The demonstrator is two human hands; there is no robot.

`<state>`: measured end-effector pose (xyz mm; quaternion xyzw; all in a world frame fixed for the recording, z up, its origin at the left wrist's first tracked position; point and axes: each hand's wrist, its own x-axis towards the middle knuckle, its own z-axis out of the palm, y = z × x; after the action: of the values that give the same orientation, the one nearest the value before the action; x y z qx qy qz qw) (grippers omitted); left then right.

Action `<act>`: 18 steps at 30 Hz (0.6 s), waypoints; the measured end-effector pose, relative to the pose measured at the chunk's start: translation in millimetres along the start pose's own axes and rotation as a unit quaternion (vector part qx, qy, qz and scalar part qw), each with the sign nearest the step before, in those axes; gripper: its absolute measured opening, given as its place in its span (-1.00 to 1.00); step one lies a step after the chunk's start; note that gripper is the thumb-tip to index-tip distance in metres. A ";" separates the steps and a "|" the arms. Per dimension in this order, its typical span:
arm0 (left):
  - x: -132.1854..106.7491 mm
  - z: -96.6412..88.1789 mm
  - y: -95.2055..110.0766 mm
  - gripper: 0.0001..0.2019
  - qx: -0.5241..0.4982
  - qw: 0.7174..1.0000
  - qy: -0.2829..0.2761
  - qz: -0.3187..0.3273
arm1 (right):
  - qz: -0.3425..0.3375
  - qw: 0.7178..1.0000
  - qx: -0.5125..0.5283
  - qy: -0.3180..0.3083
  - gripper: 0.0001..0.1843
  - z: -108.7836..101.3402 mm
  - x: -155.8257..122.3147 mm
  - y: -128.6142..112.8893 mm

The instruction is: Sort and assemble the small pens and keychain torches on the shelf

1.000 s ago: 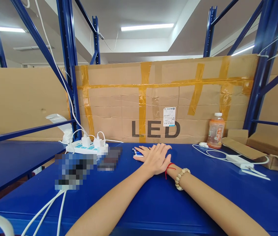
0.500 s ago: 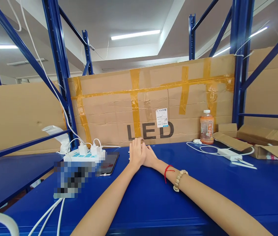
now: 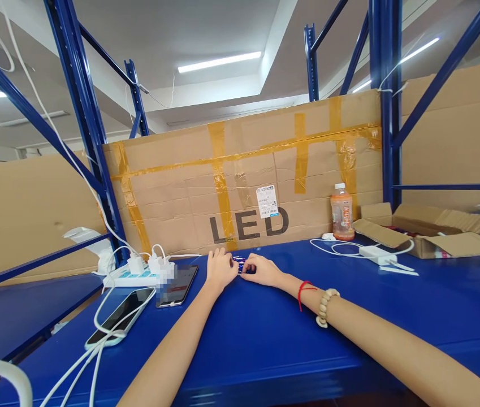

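Observation:
Both of my hands rest on the blue tabletop in the middle of the view, a little apart. Between them lies a small cluster of thin shiny pieces [image 3: 238, 262], too small to name. My left hand [image 3: 221, 270] lies at the left edge of this cluster, back up, fingers stretched forward and thumb side against the pieces. On the other side, my right hand [image 3: 264, 270] has its fingers curled, thumb and forefinger bent together at the pieces' right ends. Whatever sits in that pinch is mostly hidden. A red string and a beaded bracelet circle my right wrist.
Left of my hands are a tablet [image 3: 177, 286], a phone [image 3: 123, 316] with white cables over it, and a white power strip [image 3: 132, 277]. On the right stand a drink bottle [image 3: 342, 215], a white adapter [image 3: 377, 255] and an open carton [image 3: 455, 244]. Behind rises a cardboard panel [image 3: 172, 198].
My hands were pressed together over one spot; now they have parted, baring the thin shiny pieces between them. The right hand's fingers have curled in. The camera view has shifted slightly rightward.

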<state>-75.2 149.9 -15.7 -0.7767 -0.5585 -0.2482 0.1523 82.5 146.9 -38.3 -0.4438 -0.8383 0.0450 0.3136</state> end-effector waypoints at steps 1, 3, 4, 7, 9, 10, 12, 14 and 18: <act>-0.4 -0.2 1.2 -0.72 0.002 1.000 -0.007 0.001 | -0.001 1.000 0.003 -0.003 -0.84 -0.5 -0.7 1.0; -1.2 0.1 3.9 -0.75 0.002 1.000 -0.024 0.006 | 0.002 1.000 0.007 -0.008 -0.85 -2.9 -2.5 4.3; -1.5 0.6 5.5 -0.76 0.001 0.999 -0.032 0.008 | 0.006 1.000 0.007 -0.011 -0.85 -5.1 -3.5 6.8; -2.5 3.1 10.7 -0.78 -0.005 0.998 -0.052 0.024 | 0.017 1.000 0.001 -0.026 -0.86 -15.8 -6.3 17.2; -3.2 4.9 13.9 -0.76 -0.016 0.996 -0.071 0.050 | 0.025 0.999 -0.007 -0.037 -0.88 -24.0 -8.0 24.9; -3.6 5.8 15.2 -0.75 -0.024 0.994 -0.082 0.066 | 0.032 0.999 -0.009 -0.042 -0.87 -27.4 -8.9 28.2; -4.4 7.3 16.6 -0.72 -0.039 0.989 -0.104 0.095 | 0.047 0.998 -0.012 -0.047 -0.86 -31.4 -10.6 33.1; -4.8 8.4 16.8 -0.71 -0.051 0.985 -0.119 0.116 | 0.057 0.997 -0.012 -0.046 -0.82 -31.4 -12.4 34.7; -4.9 9.5 16.4 -0.69 -0.068 0.979 -0.129 0.139 | 0.049 0.998 -0.015 -0.041 -0.79 -25.3 -15.0 30.7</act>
<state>-58.9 145.4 -25.7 -0.8809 -0.4418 -0.1593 0.0591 125.0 148.6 -36.3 -0.4869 -0.8281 0.0661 0.2699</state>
